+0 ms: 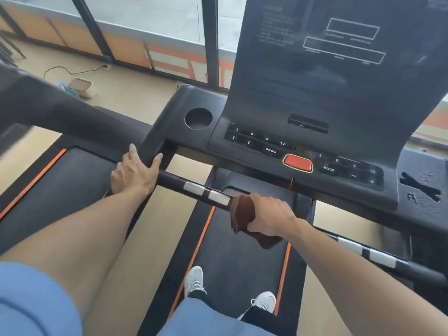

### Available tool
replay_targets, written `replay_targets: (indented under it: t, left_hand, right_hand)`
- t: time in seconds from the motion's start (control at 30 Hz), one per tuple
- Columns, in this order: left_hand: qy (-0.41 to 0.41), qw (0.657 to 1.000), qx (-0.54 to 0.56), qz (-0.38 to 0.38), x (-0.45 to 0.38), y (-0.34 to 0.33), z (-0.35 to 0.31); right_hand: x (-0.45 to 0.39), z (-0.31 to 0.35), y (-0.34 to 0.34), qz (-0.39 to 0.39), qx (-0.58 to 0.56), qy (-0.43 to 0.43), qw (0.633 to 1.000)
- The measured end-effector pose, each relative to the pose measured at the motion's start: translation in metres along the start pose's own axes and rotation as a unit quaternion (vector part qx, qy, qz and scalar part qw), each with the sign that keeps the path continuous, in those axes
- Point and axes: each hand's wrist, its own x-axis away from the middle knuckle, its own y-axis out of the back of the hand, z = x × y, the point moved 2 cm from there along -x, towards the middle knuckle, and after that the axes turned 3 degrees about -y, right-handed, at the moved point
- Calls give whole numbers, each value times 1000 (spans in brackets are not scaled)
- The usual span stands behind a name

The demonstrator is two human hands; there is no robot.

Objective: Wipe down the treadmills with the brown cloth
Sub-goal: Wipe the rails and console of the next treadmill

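Brown cloth bunched in right hand, fingers curled round it and the treadmill's left handlebar; cloth's long axis crosses the bar, loose end hanging down toward the belt. Bar runs from upper left to lower right. Left hand further up the same bar, fingers spread, thumb and fingers straddling the black upright. Console beyond, red button centre. Second treadmill at left.
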Motion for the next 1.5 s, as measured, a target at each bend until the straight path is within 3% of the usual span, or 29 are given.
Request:
replay_targets:
  t: [0.33, 0.7, 1.2, 1.3, 1.5]
  left_hand:
    - [33, 998, -25, 41, -13, 11, 5]
    - [34, 998, 24, 42, -16, 8, 5]
    - [14, 995, 82, 58, -15, 10, 9]
    - [-42, 995, 87, 35, -11, 7, 11]
    - [-295, 955, -7, -25, 3, -5, 10]
  right_hand:
    - [-12, 33, -15, -94, 14, 10, 995]
    - [-108, 200, -6, -86, -53, 98, 990]
    - [-116, 226, -4, -76, -57, 68, 993]
    - [-110, 219, -6, -81, -42, 59, 994]
    - [-81, 183, -12, -120, 8, 44, 992]
